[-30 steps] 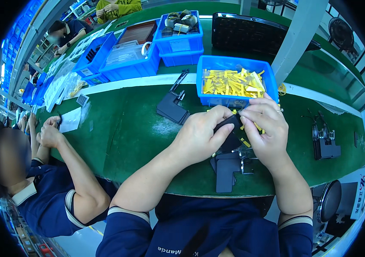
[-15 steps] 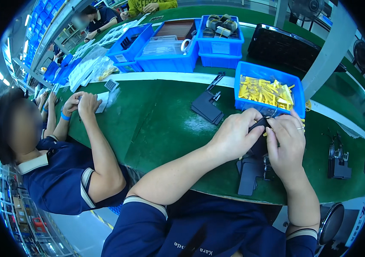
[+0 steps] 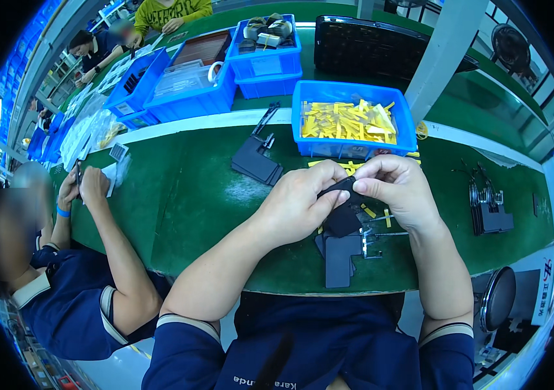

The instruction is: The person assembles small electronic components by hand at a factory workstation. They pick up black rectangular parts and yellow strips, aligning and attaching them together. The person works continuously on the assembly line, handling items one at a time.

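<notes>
Both my hands meet over the green table in front of a blue bin (image 3: 361, 146) of yellow strips (image 3: 348, 121). My left hand (image 3: 306, 197) pinches a flat black part (image 3: 342, 222) from the left, thumb on top. At the part's upper corner, the thumb and fingers of my right hand (image 3: 397, 190) close on its edge; whether a small strip is between them I cannot make out. Below lie several dark L-shaped pieces (image 3: 338, 263) with thin metal bits, partly overlapped by the held part. Loose yellow strips lie around my fingers.
More L-shaped black pieces (image 3: 256, 159) lie left of the bin, and another group with wires (image 3: 490, 214) to the right. Blue bins (image 3: 192, 97) line the back beside a black panel (image 3: 368, 49) and a pale post (image 3: 442, 65). A co-worker (image 3: 88, 292) sits close on my left.
The view has shifted right, so the bins and table sit further left in the picture. My hands stay on the black part, and more of it and the loose strips now shows.
</notes>
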Demonstrator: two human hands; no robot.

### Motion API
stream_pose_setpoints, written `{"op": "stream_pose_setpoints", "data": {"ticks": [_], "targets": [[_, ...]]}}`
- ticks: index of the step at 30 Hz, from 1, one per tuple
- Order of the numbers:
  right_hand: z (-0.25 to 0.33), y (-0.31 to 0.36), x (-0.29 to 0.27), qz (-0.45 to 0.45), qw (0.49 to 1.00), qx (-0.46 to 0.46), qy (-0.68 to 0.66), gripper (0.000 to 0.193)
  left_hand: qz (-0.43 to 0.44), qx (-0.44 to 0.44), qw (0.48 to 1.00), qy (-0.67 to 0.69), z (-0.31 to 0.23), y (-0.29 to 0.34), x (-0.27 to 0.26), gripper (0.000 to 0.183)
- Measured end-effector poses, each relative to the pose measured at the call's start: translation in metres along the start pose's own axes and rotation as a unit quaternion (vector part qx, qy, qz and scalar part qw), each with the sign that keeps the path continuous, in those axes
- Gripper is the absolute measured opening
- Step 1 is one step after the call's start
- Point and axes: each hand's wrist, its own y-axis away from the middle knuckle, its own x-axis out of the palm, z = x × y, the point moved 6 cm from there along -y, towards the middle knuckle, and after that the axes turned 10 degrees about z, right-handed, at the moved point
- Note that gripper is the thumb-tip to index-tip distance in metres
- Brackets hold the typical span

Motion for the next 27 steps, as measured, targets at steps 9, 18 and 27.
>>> {"op": "stream_pose_setpoints", "data": {"ticks": [9,18,27], "targets": [[0.003,0.01,-0.007,-0.025,0.995,-0.031,0.093,0.012,-0.01,0.003,1.0,0.014,-0.006,-0.003,0.006,0.016],[0.012,0.015,-0.01,-0.036,0.975,-0.031,0.216,0.012,0.011,-0.024,0.999,0.026,-0.006,-0.003,0.012,0.016],[0.034,0.021,0.009,-0.073,0.908,-0.163,0.378,0.009,0.011,-0.015,1.0,0.022,-0.012,-0.001,0.012,0.016]]}}
